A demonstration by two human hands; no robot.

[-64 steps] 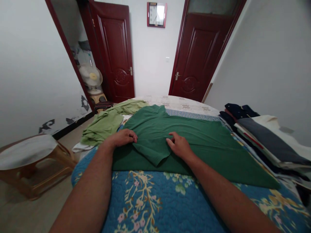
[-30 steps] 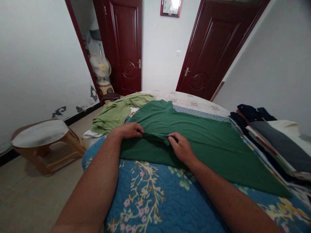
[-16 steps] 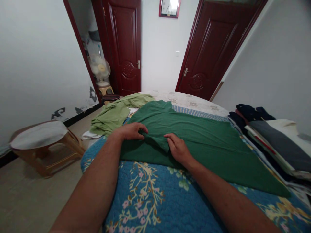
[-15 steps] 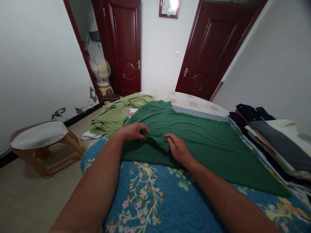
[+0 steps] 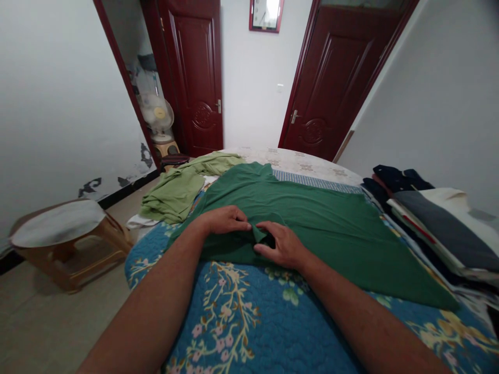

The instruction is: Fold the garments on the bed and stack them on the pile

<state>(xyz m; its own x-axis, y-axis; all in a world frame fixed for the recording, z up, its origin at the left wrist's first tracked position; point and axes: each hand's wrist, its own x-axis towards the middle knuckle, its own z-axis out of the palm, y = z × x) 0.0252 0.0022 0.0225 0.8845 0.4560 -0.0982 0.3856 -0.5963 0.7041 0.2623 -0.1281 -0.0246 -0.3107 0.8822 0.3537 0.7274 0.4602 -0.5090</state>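
Observation:
A dark green T-shirt (image 5: 331,228) lies spread over the blue floral quilted cover (image 5: 280,317). My left hand (image 5: 228,220) is closed, pinching a small raised fold of the shirt between thumb and forefinger. Just to its right is my right hand (image 5: 284,244), its thumb and fingers apart around a dark gap under the raised cloth. The right fingertips touch or nearly touch the fold. Wrinkles run across the shirt beyond both hands.
A light green garment (image 5: 175,192) lies crumpled at the left rear. On the right stands a stack of folded clothes (image 5: 440,223). The table's far end has a pale patterned cover (image 5: 304,159). A plastic stool (image 5: 58,223) stands on the floor at left.
My left hand has moved right, close to my right hand, and now pinches the fold. The right thumb has parted from the fingers. The view has shifted slightly.

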